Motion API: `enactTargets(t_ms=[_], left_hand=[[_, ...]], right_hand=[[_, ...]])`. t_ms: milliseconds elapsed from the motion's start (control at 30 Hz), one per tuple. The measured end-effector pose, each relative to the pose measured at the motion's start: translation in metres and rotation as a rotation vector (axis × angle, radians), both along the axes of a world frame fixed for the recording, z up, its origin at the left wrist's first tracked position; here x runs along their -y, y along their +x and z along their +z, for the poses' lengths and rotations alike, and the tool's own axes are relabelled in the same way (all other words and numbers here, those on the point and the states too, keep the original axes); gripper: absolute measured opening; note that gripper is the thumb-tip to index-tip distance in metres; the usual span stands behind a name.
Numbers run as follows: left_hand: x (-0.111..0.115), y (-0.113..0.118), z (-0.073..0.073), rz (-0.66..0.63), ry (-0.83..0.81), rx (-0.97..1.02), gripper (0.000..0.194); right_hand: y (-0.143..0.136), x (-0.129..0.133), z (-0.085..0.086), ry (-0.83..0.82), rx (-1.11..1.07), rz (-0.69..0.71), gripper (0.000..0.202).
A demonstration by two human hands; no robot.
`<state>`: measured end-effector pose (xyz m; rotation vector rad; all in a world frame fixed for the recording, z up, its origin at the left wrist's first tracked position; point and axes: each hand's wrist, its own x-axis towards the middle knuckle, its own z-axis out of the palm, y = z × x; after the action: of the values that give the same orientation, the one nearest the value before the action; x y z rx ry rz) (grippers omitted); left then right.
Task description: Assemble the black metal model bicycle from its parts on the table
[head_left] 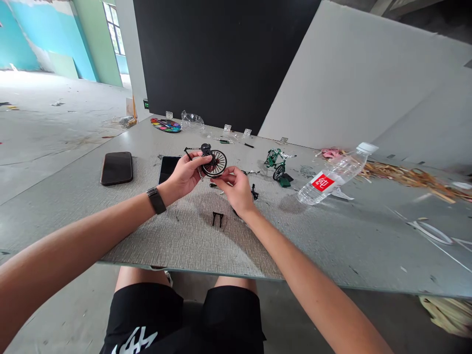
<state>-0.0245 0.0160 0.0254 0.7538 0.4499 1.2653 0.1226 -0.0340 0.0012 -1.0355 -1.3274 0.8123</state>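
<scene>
Above the table, my left hand (pixel 186 176) grips a black model bicycle frame (pixel 191 150) that carries one spoked wheel (pixel 217 163). My right hand (pixel 236 189) is closed at the lower edge of that wheel, its fingertips pinched together; whether a small part sits between them I cannot make out. A small black U-shaped part (pixel 218 219) lies on the table below my hands. More small black parts (pixel 254 191) lie behind and beside my right hand, partly hidden by it. Further right stands a green model bicycle (pixel 276 162).
A clear water bottle (pixel 332 177) leans at an angle on the right. A phone (pixel 116 168) lies at left, and a dark flat object (pixel 167 168) sits behind my left wrist. Paint palette (pixel 165 125), clear plastic packaging (pixel 192 120) and wood strips (pixel 409 179) lie further back.
</scene>
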Motion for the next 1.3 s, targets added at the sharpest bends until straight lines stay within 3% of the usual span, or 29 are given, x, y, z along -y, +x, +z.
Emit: enactTargets(t_ms=[667,967,1133,1300], left_hand=[[-0.003,-0.001,-0.003,0.083,0.027,0.022,0.028],[0.0,0.0,-0.007,0.096,0.027,-0.037,0.035],[0.003,0.0,-0.007,0.093,0.045,-0.056,0.034],[0.008,0.003,-0.012,0.111,0.093,-0.151,0.036]], right_hand=[[-0.004,0.009,0.002,0.006,0.062,-0.061,0.036],[-0.01,0.018,0.004,0.265,0.377,-0.165,0.023],[-0.013,0.02,0.006,0.183,0.375,-0.201,0.024],[-0.013,0.021,0.006,0.098,0.275,-0.143,0.029]])
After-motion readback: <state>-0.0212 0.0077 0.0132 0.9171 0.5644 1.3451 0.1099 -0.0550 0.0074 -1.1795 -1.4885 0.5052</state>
